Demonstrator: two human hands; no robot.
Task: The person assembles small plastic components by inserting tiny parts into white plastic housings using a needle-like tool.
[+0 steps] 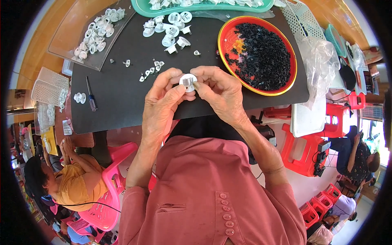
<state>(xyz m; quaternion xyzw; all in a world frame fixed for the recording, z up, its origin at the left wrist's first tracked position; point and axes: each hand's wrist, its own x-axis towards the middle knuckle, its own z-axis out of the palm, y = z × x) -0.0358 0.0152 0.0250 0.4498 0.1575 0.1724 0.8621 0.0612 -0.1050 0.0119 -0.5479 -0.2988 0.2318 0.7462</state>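
Both hands met over the near edge of the black mat (122, 102): the left hand (163, 104) pinched a small white round cap (188, 81), while the right hand (218, 92) fingertips pressed a tiny piece against its face. This looked like the fitting step of an assembly. Seating it would call for steady, square pressure just right of the pinch.

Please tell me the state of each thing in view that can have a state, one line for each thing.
left hand: pinching the white round plastic part
right hand: pinching the same part
red round tray: heaped with small black pieces
screwdriver: lying flat, untouched
clear tray: holding white parts
green basket: holding white parts
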